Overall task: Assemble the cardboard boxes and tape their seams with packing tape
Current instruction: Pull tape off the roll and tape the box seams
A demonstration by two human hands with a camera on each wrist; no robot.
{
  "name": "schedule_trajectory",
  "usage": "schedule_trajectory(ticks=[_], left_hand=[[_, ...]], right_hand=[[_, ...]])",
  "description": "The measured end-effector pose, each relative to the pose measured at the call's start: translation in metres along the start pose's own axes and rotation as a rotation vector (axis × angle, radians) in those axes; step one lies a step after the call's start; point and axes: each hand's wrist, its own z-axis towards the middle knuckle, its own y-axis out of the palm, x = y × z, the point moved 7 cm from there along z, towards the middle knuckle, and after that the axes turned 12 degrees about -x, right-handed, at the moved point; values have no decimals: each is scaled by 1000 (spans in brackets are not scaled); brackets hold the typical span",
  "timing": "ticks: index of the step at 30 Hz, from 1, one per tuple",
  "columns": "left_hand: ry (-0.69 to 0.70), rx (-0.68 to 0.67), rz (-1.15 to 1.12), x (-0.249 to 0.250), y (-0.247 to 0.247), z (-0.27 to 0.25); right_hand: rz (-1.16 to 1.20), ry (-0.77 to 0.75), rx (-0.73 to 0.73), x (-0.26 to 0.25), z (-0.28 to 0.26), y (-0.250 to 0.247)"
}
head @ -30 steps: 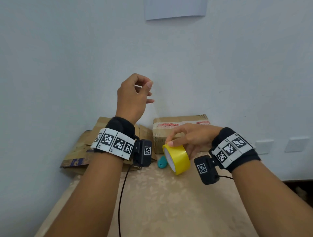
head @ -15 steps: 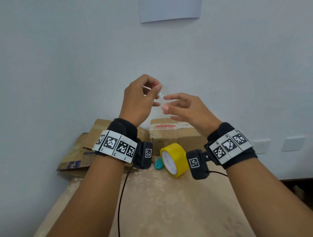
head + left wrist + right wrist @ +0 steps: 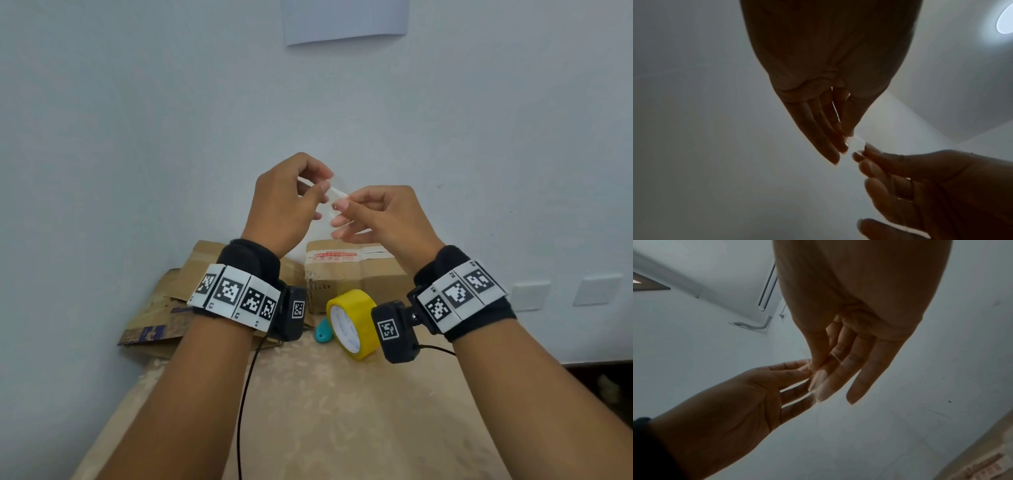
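head view: we see our left hand (image 3: pixel 286 202) and right hand (image 3: pixel 380 219) raised before the wall, each pinching one end of a small strip of clear tape (image 3: pixel 334 197) between thumb and fingertips. below them on the table (image 3: pixel 308 411), the yellow tape roll (image 3: pixel 352 323) stands on edge just before a closed cardboard box (image 3: pixel 356 270), with flattened cardboard (image 3: pixel 164 308) at left.
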Motion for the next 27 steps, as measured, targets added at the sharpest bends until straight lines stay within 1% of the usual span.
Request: schedule_trajectory(ticks=[2,4,7,8,9,10,12,14,15,17,21,23,27], left_hand=[[-6,-17,87,-1,3,1],[-42,-12,138,-4,0,1],[-196,31,63,-19,-16,-3],[-266,-2,55,-27,-17,-6],[-341,-74,77,-36,-13,-10],[-422,-181,118,-48,-5,-16],[-580,-444,177,-74,19,-32],[-709,-672,161,-94,46,-48],[-748,-748,151,-100,56,-54],[-775,-841,172,-106,71,-62],[-806,-981,259,-111,97,-72],[-804,-1012,334,-113,107,-74],[-774,-1010,448,-115,114,-72]], right_hand=[[-9,14,1,-1,-1,0],[-9,26,17,-2,-1,-3],[6,42,42,-3,-3,-9],[16,48,55,-3,-4,-11],[26,53,70,-4,-5,-13],[35,56,84,-4,-5,-15],[46,60,105,-6,-6,-16],[44,65,116,-6,-6,-17],[43,68,117,-6,-6,-17],[40,76,113,-5,-6,-16],[53,87,106,-5,-7,-17],[59,90,102,-5,-8,-18],[59,86,88,-6,-9,-18]])
